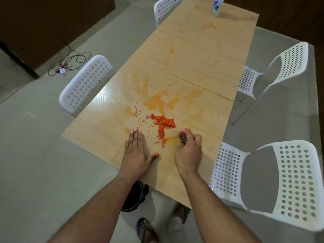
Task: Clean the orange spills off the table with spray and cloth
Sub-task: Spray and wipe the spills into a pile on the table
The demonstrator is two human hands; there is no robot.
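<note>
Gripping a small wadded cloth (reddish and grey, mostly hidden in the fist), the right hand is pressing it onto a wet orange smear at the near end of the tabletop. The left hand is lying flat beside it, fingers straight and together, thumb spread, palm down on the wood. Between and just beyond the two hands, a pile of orange-red grains is sitting, with loose grains scattered to its left. Orange stains are spreading beyond the pile and streaking on toward the far end. A spray bottle is standing upright at the far edge, well apart from both hands. White perforated chairs are flanking the tabletop on both sides.
</note>
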